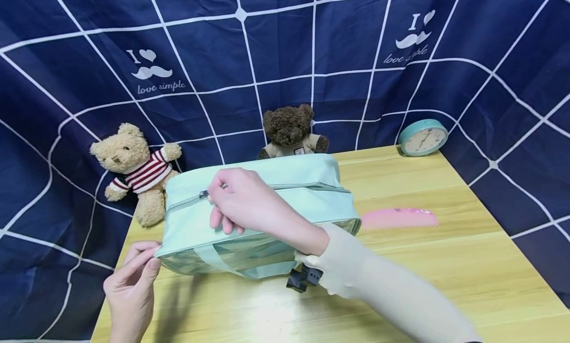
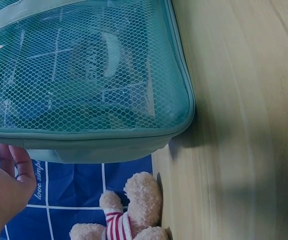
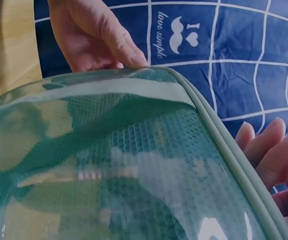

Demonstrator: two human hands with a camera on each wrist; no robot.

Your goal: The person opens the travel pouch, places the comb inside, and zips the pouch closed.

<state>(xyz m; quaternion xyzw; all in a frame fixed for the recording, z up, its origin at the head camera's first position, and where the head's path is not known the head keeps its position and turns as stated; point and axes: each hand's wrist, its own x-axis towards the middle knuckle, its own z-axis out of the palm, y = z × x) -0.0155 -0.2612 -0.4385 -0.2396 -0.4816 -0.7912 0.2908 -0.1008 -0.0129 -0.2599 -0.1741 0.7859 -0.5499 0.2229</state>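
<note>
A mint-green bag (image 1: 320,204) with clear sides lies on the table, its zipper (image 1: 184,203) running along the top. My right hand (image 1: 240,199) pinches the dark zipper pull (image 1: 203,194) near the left end; the zipper line looks slightly parted toward the right. At the bag's near left corner, my left hand (image 1: 132,286) pinches the edge between thumb and fingers. In the left wrist view, a mesh pocket (image 2: 94,95) covers one side. Through the clear panel in the right wrist view, shapes inside are too blurred to name.
A pink comb (image 1: 401,218) lies right of the bag on the wooden table (image 1: 467,264). Behind stand a brown teddy bear (image 1: 288,127) and a teal clock (image 1: 423,137). A tan bear in a striped shirt (image 1: 144,174) sits left. Blue checked cloth (image 1: 285,46) hangs around.
</note>
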